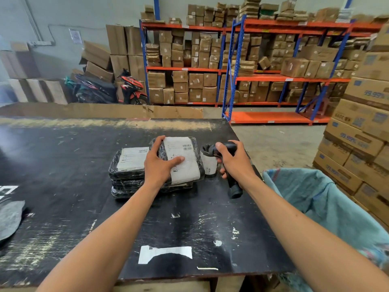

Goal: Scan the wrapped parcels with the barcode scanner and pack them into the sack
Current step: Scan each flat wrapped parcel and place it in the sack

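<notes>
**Both hands engaged at parcel stack**

Left hand [161, 163]: arm stretched forward over the table [63, 165], fingers spread across the left edge of the top parcel [181, 159], thumb lying on its white label, grasping it. That parcel sits tilted on a stack.

Right hand [233, 159]: arm stretched forward, fingers wrapped round the scanner [228, 165], head toward the parcels, handle end pointing back toward the person.

Count: two labelled parcels visible on top, side by side (second parcel [131, 160] to the left); more wrapped layers beneath, number unclear. One scanner. One white roll [208, 163] between parcel and scanner. One sack [328, 207], teal, mouth open, at the table's right edge.
</notes>
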`<state>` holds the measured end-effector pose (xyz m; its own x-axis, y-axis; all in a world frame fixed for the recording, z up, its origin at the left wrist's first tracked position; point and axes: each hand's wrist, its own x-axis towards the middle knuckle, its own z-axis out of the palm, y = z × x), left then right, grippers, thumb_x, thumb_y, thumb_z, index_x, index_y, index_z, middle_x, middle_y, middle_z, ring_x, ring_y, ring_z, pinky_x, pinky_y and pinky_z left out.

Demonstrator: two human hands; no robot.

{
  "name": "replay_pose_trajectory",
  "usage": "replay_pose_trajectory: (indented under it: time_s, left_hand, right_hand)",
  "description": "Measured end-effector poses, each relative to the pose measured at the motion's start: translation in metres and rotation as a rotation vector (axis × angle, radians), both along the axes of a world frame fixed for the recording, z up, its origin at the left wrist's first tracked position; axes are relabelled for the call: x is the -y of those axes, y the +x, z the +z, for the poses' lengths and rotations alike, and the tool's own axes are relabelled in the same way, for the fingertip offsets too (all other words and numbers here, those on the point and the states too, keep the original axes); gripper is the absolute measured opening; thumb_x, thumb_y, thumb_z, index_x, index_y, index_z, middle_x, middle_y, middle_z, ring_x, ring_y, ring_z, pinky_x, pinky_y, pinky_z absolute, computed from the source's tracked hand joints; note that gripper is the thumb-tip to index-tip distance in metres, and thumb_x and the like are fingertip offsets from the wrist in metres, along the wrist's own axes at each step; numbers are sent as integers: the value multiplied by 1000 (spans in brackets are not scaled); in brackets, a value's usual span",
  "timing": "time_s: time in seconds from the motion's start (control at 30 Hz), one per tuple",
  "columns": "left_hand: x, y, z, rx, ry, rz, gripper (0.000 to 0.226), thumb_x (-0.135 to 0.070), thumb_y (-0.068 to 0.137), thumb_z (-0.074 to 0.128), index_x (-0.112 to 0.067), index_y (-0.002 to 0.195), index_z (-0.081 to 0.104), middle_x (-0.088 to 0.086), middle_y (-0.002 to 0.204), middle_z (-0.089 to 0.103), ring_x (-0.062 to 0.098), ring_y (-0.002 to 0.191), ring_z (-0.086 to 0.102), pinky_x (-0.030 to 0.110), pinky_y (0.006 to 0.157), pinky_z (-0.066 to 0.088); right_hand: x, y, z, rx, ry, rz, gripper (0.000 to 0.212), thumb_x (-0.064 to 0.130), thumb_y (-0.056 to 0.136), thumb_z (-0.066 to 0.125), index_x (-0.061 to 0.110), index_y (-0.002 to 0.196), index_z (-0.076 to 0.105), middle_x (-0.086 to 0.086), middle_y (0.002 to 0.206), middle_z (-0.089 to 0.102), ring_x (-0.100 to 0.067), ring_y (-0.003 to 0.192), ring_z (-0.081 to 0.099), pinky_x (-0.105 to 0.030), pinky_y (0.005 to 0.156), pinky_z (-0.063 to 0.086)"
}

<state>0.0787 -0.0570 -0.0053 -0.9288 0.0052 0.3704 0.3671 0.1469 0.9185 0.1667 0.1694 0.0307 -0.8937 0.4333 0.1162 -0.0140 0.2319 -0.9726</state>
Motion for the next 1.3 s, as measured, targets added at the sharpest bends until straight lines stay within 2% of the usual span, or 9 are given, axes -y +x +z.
replay_pose_trajectory:
  time_s: [0.17, 0.33, 0.43, 0.57, 0.93, 1.03, 1.1, 1.2, 1.3]
  left_hand:
    - [-12, -5, -14, 13, 27, -13, 84, -27, 63, 97, -49, 131, 53, -14, 131, 62, 12, 119, 61, 38, 96, 57]
    - [-33, -7, -28, 41, 37, -52, 80, -27, 63, 97, -59, 122, 54, -33, 113, 65, -12, 102, 62, 12, 75, 55]
    - [-52, -9, -32, 54, 52, -90, 82, -27, 63, 97, -53, 127, 54, -21, 119, 67, -3, 105, 65, 19, 79, 57]
    - [-77, -14, -36, 49, 68, -118, 81, -24, 62, 98, -52, 125, 56, -32, 110, 66, -10, 100, 64, 11, 73, 55]
    - [-122, -24, -31, 83, 95, -224, 88, -35, 57, 99, -50, 132, 55, -19, 120, 69, 7, 112, 66, 36, 89, 61]
    - [-125, -23, -29, 77, 85, -241, 87, -32, 58, 99, -50, 131, 55, -20, 121, 69, 5, 113, 66, 34, 91, 60]
    - [-125, -21, -29, 84, 84, -252, 86, -30, 59, 99, -51, 130, 56, -20, 121, 69, 4, 112, 66, 32, 90, 60]
    - [-125, -18, -29, 94, 82, -271, 86, -30, 59, 99, -52, 130, 56, -21, 121, 69, 2, 111, 66, 29, 89, 60]
    - [-128, -9, -29, 111, 89, -296, 85, -31, 58, 100, -50, 129, 57, -19, 121, 69, 3, 110, 67, 31, 89, 60]
  right_hand:
    - [-38, -4, -41, 154, 15, -85, 52, 59, 93, 67, 29, 129, 45, -10, 99, 72, -14, 51, 68, -29, 47, 57]
    - [-79, -1, -87, 330, 52, -160, 53, 56, 95, 66, 27, 131, 39, -14, 106, 68, -21, 55, 69, -34, 46, 59]
    - [-103, 1, -112, 420, 126, -196, 58, 58, 95, 64, 23, 134, 40, -13, 103, 69, -23, 50, 67, -39, 47, 61]
    - [-129, 0, -133, 505, 223, -193, 64, 61, 96, 59, 18, 139, 40, -13, 104, 70, -27, 51, 71, -53, 62, 66]
    - [-150, -9, -149, 571, 231, -166, 65, 61, 98, 58, 18, 142, 38, -6, 101, 70, -28, 62, 78, -53, 65, 67]
    - [-152, -9, -145, 628, 260, -156, 78, 66, 97, 55, 16, 153, 33, -11, 126, 68, -36, 99, 77, -55, 93, 61]
    - [-155, -8, -139, 711, 428, -164, 90, 74, 96, 48, 17, 161, 25, -14, 149, 57, -40, 133, 58, -51, 108, 46]
    - [-152, -2, -121, 648, 522, -206, 92, 76, 98, 43, 17, 164, 20, -19, 160, 45, -41, 146, 44, -52, 113, 39]
    - [-145, 6, -103, 378, 373, -217, 80, 71, 101, 46, 22, 161, 28, -15, 159, 47, -34, 141, 48, -47, 111, 42]
